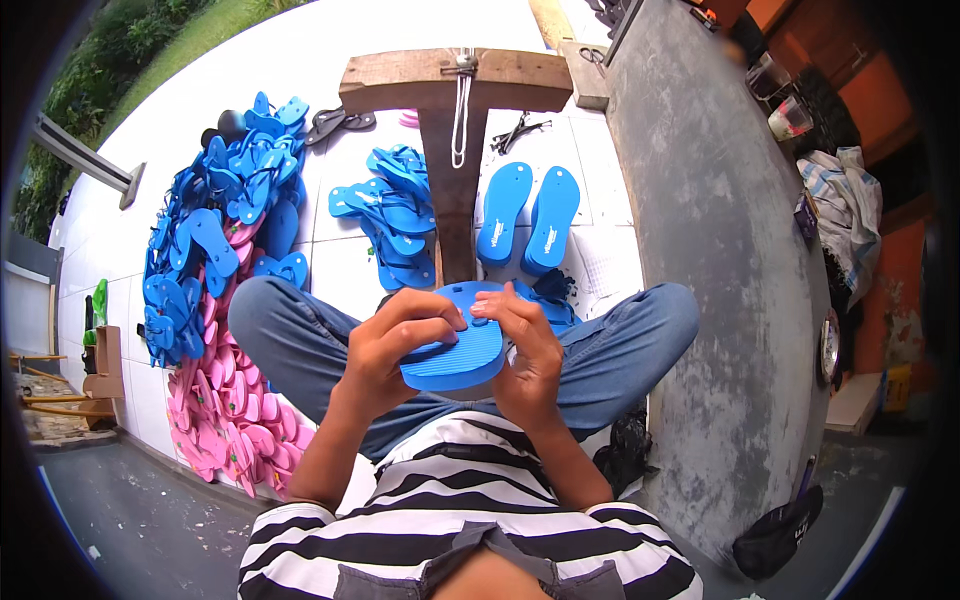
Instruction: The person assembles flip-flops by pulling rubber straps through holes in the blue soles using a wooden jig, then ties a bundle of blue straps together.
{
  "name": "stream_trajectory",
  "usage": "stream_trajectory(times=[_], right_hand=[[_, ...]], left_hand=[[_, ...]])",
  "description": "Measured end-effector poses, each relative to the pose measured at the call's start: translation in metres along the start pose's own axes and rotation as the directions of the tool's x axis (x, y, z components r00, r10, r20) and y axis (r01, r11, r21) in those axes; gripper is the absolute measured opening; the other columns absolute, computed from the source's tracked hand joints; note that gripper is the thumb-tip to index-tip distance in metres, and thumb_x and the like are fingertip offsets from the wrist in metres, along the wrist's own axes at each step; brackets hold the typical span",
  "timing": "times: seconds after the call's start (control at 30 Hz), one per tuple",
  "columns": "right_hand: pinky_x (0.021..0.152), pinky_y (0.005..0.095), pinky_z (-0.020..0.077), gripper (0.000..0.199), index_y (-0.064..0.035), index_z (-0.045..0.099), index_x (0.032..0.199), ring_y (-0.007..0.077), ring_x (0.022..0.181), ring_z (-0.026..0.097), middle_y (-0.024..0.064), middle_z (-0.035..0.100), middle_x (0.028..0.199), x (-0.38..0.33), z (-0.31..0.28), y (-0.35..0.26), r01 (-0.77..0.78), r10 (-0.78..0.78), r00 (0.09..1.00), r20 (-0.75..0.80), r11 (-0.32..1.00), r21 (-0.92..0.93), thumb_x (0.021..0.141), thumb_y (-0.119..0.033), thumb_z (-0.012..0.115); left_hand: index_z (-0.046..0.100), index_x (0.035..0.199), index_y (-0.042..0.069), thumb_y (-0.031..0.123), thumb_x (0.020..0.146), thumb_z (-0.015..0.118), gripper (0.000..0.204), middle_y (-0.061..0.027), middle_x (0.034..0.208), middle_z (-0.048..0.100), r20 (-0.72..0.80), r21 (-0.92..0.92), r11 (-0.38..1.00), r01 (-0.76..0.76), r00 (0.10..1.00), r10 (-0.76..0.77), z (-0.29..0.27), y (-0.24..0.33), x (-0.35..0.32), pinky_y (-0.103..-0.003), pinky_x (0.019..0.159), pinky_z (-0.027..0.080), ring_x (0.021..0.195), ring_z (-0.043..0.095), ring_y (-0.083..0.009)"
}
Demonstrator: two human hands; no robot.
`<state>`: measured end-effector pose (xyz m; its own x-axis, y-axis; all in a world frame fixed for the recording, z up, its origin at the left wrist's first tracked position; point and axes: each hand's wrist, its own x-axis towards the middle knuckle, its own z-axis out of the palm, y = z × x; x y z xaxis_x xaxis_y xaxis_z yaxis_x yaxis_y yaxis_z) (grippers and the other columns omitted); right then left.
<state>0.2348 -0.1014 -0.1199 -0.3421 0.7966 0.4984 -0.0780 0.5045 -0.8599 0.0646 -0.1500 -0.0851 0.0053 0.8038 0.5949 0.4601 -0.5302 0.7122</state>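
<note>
While gripped by both hands, left hand (400, 345) and right hand (525, 345), blue sandal sole (455, 360) held above lap, long axis pointing away toward wooden post (450, 170).

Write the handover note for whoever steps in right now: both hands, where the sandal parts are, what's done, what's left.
Left hand and right hand both grip one blue sole over the lap, thumbs pressing its top face.
Two bare blue soles lie on the tiles ahead, right of the wooden post.
Done: strapped blue sandals left of the post; a large blue and pink heap further left.
Left: the sole in hand and the two bare ones.
</note>
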Motion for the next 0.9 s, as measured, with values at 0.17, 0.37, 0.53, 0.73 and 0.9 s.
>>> stream_trajectory(times=[0.17, 0.37, 0.53, 0.73, 0.9], right_hand=[[0.103, 0.0475, 0.0443, 0.027, -0.0012, 0.069, 0.107, 0.0308, 0.110, 0.063, 0.0115, 0.066, 0.108, 0.042, -0.006, 0.016, 0.100, -0.106, 0.989, 0.106, 0.993, 0.059, 0.081, 0.001, 0.068], [0.089, 0.0391, 0.0533, 0.029, -0.0009, 0.067, 0.109, 0.0282, 0.100, 0.067, 0.0138, 0.066, 0.107, 0.073, -0.001, 0.056, 0.217, -0.220, 0.944, 0.245, 0.975, 0.038, 0.080, 0.004, 0.068], [0.074, 0.0392, 0.0542, 0.028, -0.0020, 0.060, 0.114, 0.0323, 0.090, 0.065, 0.0134, 0.060, 0.102, 0.068, 0.006, 0.110, 0.073, 0.042, 0.885, 0.464, 0.971, -0.228, 0.087, -0.008, 0.066], [0.066, 0.0386, 0.0549, 0.032, -0.0039, 0.058, 0.115, 0.0297, 0.087, 0.064, 0.0113, 0.058, 0.098, -0.016, 0.025, 0.178, 0.194, 0.063, 0.757, 0.650, 0.929, -0.315, 0.087, -0.017, 0.066], [0.081, 0.0424, 0.0508, 0.035, -0.0066, 0.068, 0.103, 0.0329, 0.096, 0.065, 0.0144, 0.067, 0.103, 0.007, 0.008, 0.179, -0.256, 0.410, 0.638, 0.652, 0.911, -0.322, 0.097, -0.039, 0.056]], left_hand=[[0.061, 0.097, 0.007, 0.008, 0.063, 0.083, 0.040, -0.0095, 0.100, 0.069, 0.187, 0.011, 0.996, -0.084, 0.979, 0.081, -0.027, -0.012, 0.038, -0.036, 0.080, 0.055, 0.092, 0.068, -0.0275], [0.061, 0.102, 0.007, 0.004, 0.064, 0.082, 0.043, -0.0103, 0.100, 0.069, 0.233, 0.095, 0.995, -0.022, 0.972, -0.001, -0.041, -0.038, 0.052, -0.036, 0.079, 0.054, 0.092, 0.067, -0.0283], [0.060, 0.111, 0.003, 0.009, 0.084, 0.073, 0.031, -0.0146, 0.089, 0.069, 0.415, 0.098, 0.916, 0.389, 0.821, -0.393, -0.037, -0.108, 0.047, -0.033, 0.072, 0.053, 0.079, 0.070, -0.0277], [0.052, 0.112, 0.004, 0.014, 0.087, 0.071, 0.033, -0.0218, 0.090, 0.070, 0.615, 0.208, 0.833, 0.513, 0.594, -0.519, -0.003, -0.159, -0.031, -0.042, 0.073, 0.053, 0.087, 0.068, -0.0396], [0.065, 0.111, 0.001, 0.006, 0.087, 0.068, 0.024, -0.0163, 0.094, 0.072, 0.577, 0.283, 0.717, 0.637, 0.483, -0.658, -0.023, -0.158, -0.027, -0.032, 0.070, 0.052, 0.078, 0.069, -0.0228]])
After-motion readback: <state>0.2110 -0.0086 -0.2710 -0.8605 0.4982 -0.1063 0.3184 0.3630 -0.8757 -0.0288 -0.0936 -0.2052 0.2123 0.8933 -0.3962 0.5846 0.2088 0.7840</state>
